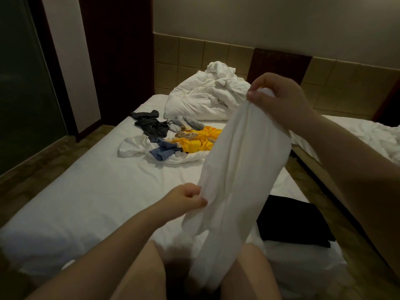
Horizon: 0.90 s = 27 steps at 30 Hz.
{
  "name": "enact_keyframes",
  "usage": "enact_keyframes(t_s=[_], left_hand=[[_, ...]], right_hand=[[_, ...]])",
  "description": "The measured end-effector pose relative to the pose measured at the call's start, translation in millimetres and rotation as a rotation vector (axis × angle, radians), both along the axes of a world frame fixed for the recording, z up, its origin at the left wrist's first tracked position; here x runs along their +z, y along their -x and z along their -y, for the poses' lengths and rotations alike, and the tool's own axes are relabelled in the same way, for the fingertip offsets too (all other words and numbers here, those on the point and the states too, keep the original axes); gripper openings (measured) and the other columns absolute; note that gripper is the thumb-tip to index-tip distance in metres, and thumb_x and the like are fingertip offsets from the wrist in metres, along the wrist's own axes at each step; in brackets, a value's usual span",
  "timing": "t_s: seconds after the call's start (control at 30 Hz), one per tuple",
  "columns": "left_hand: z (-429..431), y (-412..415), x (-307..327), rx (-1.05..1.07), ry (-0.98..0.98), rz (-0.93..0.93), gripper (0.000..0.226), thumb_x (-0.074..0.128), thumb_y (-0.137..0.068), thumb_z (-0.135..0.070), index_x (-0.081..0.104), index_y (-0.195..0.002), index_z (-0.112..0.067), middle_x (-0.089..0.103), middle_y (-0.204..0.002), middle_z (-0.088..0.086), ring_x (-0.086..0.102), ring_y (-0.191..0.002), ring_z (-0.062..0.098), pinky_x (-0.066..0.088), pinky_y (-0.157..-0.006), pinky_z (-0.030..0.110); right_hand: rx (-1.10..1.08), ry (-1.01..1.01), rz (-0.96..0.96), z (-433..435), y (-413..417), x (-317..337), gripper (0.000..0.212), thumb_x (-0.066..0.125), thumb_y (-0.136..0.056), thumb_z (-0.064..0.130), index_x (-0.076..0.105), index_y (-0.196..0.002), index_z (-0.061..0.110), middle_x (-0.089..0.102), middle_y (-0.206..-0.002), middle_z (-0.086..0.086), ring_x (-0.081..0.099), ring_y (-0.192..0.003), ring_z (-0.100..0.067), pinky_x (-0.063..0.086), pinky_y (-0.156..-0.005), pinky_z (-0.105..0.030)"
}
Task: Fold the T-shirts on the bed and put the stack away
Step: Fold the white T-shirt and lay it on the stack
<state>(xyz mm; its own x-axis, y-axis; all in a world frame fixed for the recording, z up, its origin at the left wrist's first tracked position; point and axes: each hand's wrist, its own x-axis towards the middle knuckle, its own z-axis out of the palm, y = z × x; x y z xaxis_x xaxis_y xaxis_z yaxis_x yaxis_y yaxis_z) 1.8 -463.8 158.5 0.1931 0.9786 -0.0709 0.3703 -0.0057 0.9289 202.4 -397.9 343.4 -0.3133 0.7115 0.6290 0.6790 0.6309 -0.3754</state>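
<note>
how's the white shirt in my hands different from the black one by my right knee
The white shirt hangs bunched and unfolded; the black garment lies flat on the bed, folded into a rectangle. The left hand and right hand grip the white shirt; nothing touches the black garment. Both are soft cloth.

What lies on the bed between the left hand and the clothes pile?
In the head view, only bare white sheet lies between the left hand, gripping the white T-shirt, and the clothes pile.
</note>
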Motion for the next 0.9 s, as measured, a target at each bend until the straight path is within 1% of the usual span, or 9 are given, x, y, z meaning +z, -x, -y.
enact_keyframes(t_s=[0.1, 0.17, 0.23, 0.3, 0.5, 0.6, 0.7, 0.8, 0.9], left_hand=[[-6, -13, -20, 0.084, -0.046, -0.182, 0.031, 0.058, -0.086, -0.015, 0.057, -0.117, -0.016, 0.054, -0.112, 0.0, 0.053, -0.103, 0.017, 0.042, -0.084, 0.027], [-9, -13, -30, 0.172, -0.03, -0.123, 0.031, 0.056, -0.088, -0.017, 0.058, -0.119, -0.013, 0.057, -0.108, 0.0, 0.054, -0.099, 0.019, 0.041, -0.081, 0.027], [-10, -10, -36, 0.245, -0.059, -0.085, 0.018, 0.054, -0.091, -0.027, 0.065, -0.099, -0.014, 0.061, -0.089, -0.001, 0.058, -0.089, 0.022, 0.042, -0.069, 0.026], [-11, -3, -43, 0.311, -0.107, -0.101, 0.028, 0.053, -0.091, -0.04, 0.061, -0.076, -0.017, 0.058, -0.071, -0.004, 0.056, -0.076, 0.021, 0.04, -0.06, 0.025], [-8, 22, -60, 0.314, -0.142, 0.017, 0.009, 0.061, -0.089, -0.027, 0.06, -0.091, -0.018, 0.06, -0.091, 0.001, 0.058, -0.086, 0.02, 0.045, -0.069, 0.022], [-6, 27, -65, 0.289, -0.064, -0.044, 0.06, 0.057, -0.072, -0.063, 0.059, -0.069, -0.004, 0.055, -0.069, 0.006, 0.052, -0.066, 0.018, 0.04, -0.061, 0.026], [-5, 31, -65, 0.354, -0.076, -0.001, 0.089, 0.045, -0.052, -0.076, 0.062, -0.076, 0.008, 0.054, -0.068, 0.011, 0.051, -0.064, 0.021, 0.038, -0.06, 0.029], [-5, 37, -65, 0.376, -0.085, 0.107, 0.076, 0.065, -0.065, -0.067, 0.063, -0.073, 0.008, 0.056, -0.065, 0.007, 0.051, -0.064, 0.019, 0.039, -0.061, 0.029], [-5, 46, -65, 0.378, -0.067, 0.08, 0.035, 0.069, -0.081, -0.033, 0.063, -0.059, -0.006, 0.054, -0.053, -0.005, 0.05, -0.06, 0.017, 0.039, -0.06, 0.028]], right_hand=[[0.01, -0.002, 0.009, 0, -2, 0, 0.007, 0.057, -0.091, 0.029, 0.059, -0.094, 0.023, 0.047, -0.086, 0.028, 0.043, -0.081, 0.015, 0.028, -0.074, -0.007], [0.008, -0.003, 0.027, -1, -5, 0, 0.005, 0.057, -0.091, 0.028, 0.058, -0.093, 0.024, 0.048, -0.087, 0.026, 0.042, -0.082, 0.015, 0.029, -0.074, -0.008], [0.003, -0.018, 0.033, -2, -8, 0, 0.004, 0.057, -0.091, 0.028, 0.058, -0.092, 0.025, 0.049, -0.087, 0.025, 0.044, -0.083, 0.012, 0.031, -0.076, -0.011], [0.0, -0.028, 0.026, -2, -11, 1, 0.006, 0.057, -0.091, 0.027, 0.06, -0.094, 0.022, 0.052, -0.089, 0.021, 0.047, -0.084, 0.007, 0.032, -0.078, -0.014], [-0.008, -0.039, 0.022, -1, -10, -1, 0.005, 0.057, -0.092, 0.026, 0.058, -0.094, 0.021, 0.055, -0.1, 0.009, 0.048, -0.095, -0.006, 0.033, -0.082, -0.019], [-0.02, -0.035, 0.016, -2, -8, -2, 0.005, 0.057, -0.092, 0.027, 0.057, -0.094, 0.022, 0.054, -0.099, 0.011, 0.048, -0.095, -0.006, 0.033, -0.084, -0.021], [-0.019, -0.034, 0.014, -2, -8, -2, 0.006, 0.057, -0.092, 0.027, 0.058, -0.095, 0.022, 0.055, -0.099, 0.011, 0.049, -0.096, -0.007, 0.034, -0.083, -0.02], [-0.014, -0.004, 0.017, -1, -10, -3, 0.006, 0.058, -0.091, 0.026, 0.06, -0.095, 0.021, 0.056, -0.101, 0.01, 0.05, -0.098, -0.008, 0.034, -0.086, -0.025], [-0.016, 0.04, 0.037, -1, -12, -2, 0.007, 0.063, -0.087, 0.027, 0.06, -0.093, 0.026, 0.055, -0.098, 0.014, 0.05, -0.091, -0.001, 0.034, -0.081, -0.021]])
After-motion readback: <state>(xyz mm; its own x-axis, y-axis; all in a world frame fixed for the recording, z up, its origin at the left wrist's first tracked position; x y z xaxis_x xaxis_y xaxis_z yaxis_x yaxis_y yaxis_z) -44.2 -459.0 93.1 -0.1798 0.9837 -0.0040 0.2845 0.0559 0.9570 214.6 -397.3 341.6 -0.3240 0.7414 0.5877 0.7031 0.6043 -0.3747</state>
